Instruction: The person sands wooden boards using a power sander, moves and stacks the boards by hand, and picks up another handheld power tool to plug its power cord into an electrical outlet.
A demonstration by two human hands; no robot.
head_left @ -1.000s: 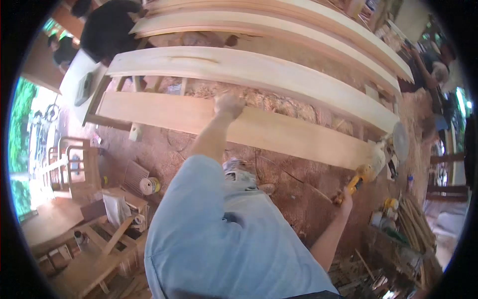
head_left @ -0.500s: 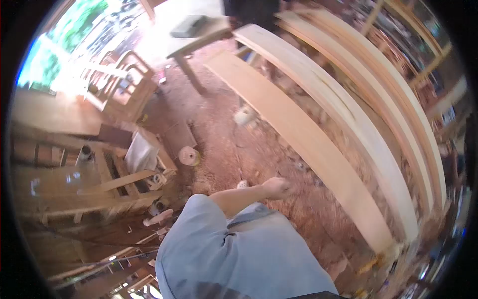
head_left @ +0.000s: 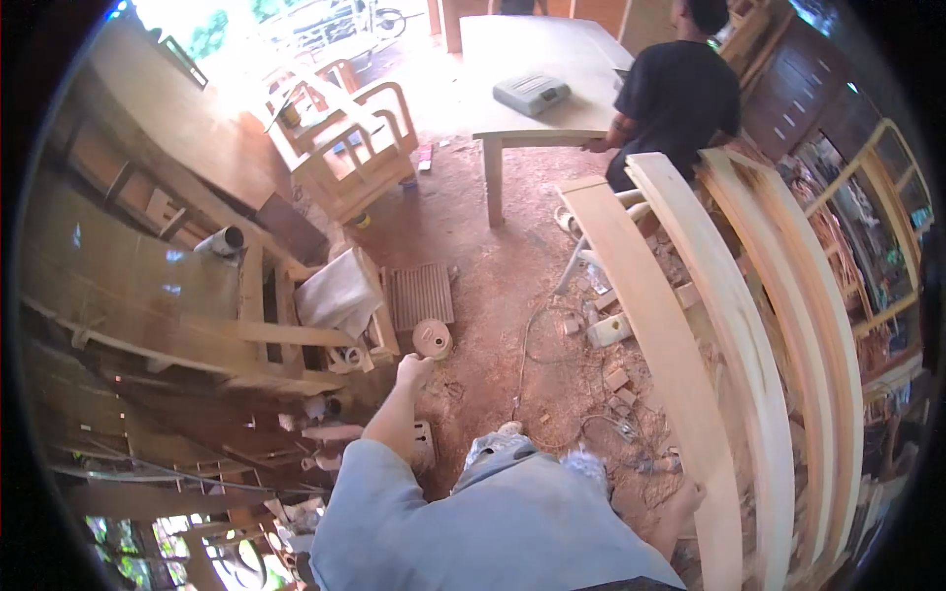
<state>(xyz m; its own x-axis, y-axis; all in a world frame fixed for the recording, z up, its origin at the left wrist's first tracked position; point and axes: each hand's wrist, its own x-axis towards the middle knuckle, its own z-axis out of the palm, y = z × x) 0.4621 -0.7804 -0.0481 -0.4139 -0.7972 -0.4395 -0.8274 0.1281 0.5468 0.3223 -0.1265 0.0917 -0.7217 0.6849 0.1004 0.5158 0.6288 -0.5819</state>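
Observation:
My left hand [head_left: 415, 369] is held out to the left with its fingers curled closed and nothing visible in them. In the view it overlaps the near edge of a round tan container [head_left: 432, 340] on the floor; whether they touch I cannot tell. My right hand [head_left: 687, 497] is low on the right, smeared and pale, beside the near end of a long light wooden plank [head_left: 655, 315]. Its fingers cannot be made out. Another pale board [head_left: 724, 295] runs alongside that plank.
A person in a black shirt [head_left: 680, 103] stands at a pale table [head_left: 552, 49] bearing a grey case [head_left: 532, 94]. A wooden chair frame [head_left: 345, 148] stands at the left. Cables [head_left: 522, 364] and wood offcuts [head_left: 619, 379] lie on the dusty floor.
My view has turned left, bringing the table and the person in black more fully into sight. My left hand has swung from the middle out to the left; my right hand has appeared.

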